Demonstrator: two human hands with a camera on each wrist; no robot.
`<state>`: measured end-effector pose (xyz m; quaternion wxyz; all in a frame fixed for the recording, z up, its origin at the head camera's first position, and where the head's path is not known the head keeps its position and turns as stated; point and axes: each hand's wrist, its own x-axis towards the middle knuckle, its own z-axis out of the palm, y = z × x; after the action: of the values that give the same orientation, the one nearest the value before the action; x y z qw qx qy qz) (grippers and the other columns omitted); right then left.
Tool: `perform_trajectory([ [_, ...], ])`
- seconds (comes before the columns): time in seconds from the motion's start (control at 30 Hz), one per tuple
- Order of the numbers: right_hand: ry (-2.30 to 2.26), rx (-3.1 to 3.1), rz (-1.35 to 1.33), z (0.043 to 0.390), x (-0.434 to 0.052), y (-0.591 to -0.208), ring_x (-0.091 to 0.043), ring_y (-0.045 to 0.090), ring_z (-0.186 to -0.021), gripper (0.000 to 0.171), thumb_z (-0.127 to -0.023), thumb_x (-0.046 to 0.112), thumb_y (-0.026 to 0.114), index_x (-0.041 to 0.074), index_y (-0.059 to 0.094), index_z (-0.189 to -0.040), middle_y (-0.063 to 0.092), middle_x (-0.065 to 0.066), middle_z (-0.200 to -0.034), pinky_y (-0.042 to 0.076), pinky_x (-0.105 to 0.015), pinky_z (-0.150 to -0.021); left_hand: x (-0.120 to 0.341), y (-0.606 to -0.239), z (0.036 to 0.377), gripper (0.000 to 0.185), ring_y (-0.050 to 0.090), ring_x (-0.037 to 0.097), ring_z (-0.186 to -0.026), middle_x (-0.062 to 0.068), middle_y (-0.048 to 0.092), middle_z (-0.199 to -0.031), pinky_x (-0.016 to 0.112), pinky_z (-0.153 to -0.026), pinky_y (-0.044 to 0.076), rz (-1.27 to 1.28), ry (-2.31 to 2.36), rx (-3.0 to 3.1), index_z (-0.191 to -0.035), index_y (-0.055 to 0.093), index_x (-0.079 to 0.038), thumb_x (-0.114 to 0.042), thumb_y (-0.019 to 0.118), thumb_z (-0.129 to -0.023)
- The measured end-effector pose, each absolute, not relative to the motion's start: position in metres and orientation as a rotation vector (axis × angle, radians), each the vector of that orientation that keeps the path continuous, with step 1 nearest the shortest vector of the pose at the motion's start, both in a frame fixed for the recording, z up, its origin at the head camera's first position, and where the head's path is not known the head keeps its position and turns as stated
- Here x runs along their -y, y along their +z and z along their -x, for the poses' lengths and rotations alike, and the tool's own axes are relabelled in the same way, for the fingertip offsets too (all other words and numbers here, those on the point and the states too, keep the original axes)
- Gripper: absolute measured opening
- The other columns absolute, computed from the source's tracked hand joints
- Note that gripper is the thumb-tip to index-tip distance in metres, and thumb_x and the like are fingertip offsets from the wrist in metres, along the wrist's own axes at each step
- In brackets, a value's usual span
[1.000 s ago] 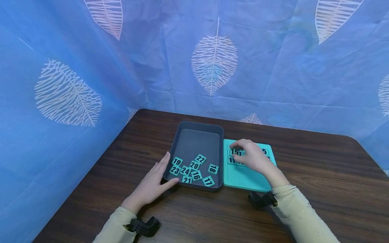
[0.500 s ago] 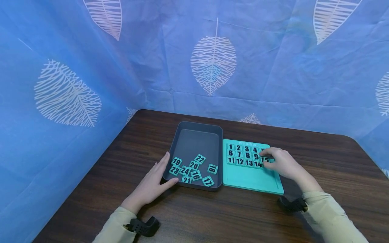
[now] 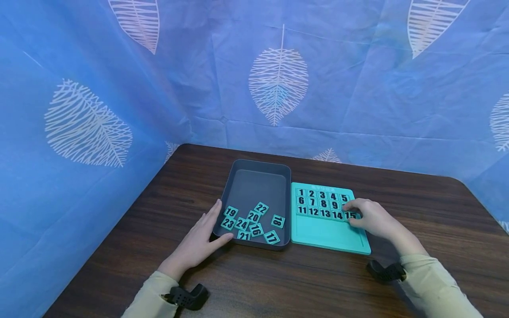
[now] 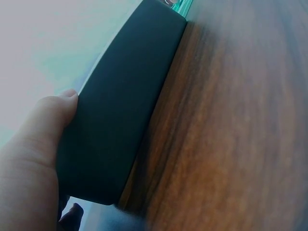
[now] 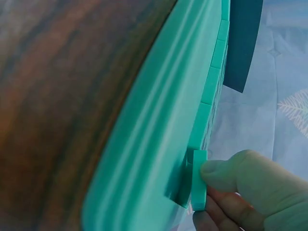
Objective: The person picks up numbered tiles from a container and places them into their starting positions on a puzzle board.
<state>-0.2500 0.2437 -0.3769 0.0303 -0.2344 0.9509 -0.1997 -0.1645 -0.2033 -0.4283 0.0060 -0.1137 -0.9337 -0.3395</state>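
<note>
Blue leaf-print cloth backs the wooden counter [image 3: 318, 282]. Right hand [image 3: 371, 219] pinches tile 15 [image 3: 350, 215] at the green board [image 3: 326, 236]; left hand [image 3: 199, 243], fingers straight, steadies the gray tray [image 3: 258, 176].

From my head the light is even and fairly bright, with soft shadows under my hands on the dark wood-grain tabletop [image 3: 318, 282] and a mild sheen at its far right edge. The blue leaf-printed cloth backdrop [image 3: 358, 88] bows at the frame edges (wide lens). Both my wrist views are close and soft; the left one's top left corner is washed out pale.
</note>
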Motion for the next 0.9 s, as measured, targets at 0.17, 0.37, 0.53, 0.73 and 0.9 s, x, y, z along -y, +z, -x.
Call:
perform_trajectory([
  [0.17,-0.606,-2.944,0.738,0.2501,-0.2441,-0.3789,-0.039,0.059,-0.102,0.029,-0.084,0.002,0.068,-0.004,0.065,-0.112,0.064,-0.019,-0.109,0.051,-0.051,-0.079,0.2036,-0.4278,0.1646,0.091,0.011,0.02,-0.144,-0.002,0.006,-0.16,0.049,-0.115,0.012,0.355,-1.069,2.923,-0.155,0.004,-0.022,-0.06,0.054,-0.089],
  [0.37,-0.618,-2.963,0.726,0.2488,-0.2427,-0.3823,-0.04,0.058,-0.103,0.03,-0.083,0.0,0.069,-0.005,0.065,-0.112,0.063,-0.02,-0.11,0.051,-0.051,-0.079,0.2039,-0.428,0.1643,0.091,0.011,0.021,-0.144,-0.001,0.006,-0.16,0.049,-0.114,0.012,0.356,-1.072,2.923,-0.155,0.004,-0.022,-0.06,0.054,-0.089],
  [0.53,-0.623,-2.975,0.725,0.2479,-0.2416,-0.3836,-0.039,0.059,-0.101,0.029,-0.082,0.0,0.071,-0.004,0.066,-0.111,0.062,-0.02,-0.109,0.052,-0.05,-0.078,0.2034,-0.4278,0.1641,0.091,0.011,0.02,-0.144,-0.001,0.007,-0.16,0.049,-0.115,0.011,0.351,-1.072,2.922,-0.155,0.005,-0.022,-0.059,0.055,-0.089],
  [0.73,-0.612,-2.982,0.734,0.2482,-0.2422,-0.3848,-0.039,0.058,-0.102,0.029,-0.082,0.002,0.071,-0.003,0.066,-0.111,0.061,-0.02,-0.11,0.051,-0.05,-0.079,0.2031,-0.4286,0.1647,0.091,0.011,0.021,-0.144,-0.002,0.007,-0.16,0.05,-0.114,0.012,0.342,-1.061,2.921,-0.155,0.006,-0.022,-0.06,0.054,-0.089],
  [0.9,-0.597,-2.989,0.742,0.248,-0.2423,-0.3856,-0.04,0.057,-0.102,0.03,-0.082,0.003,0.072,-0.003,0.067,-0.11,0.06,-0.021,-0.111,0.05,-0.051,-0.078,0.2025,-0.4287,0.1646,0.091,0.011,0.021,-0.144,-0.001,0.007,-0.16,0.05,-0.114,0.012,0.346,-1.064,2.919,-0.155,0.006,-0.021,-0.06,0.054,-0.089],
])
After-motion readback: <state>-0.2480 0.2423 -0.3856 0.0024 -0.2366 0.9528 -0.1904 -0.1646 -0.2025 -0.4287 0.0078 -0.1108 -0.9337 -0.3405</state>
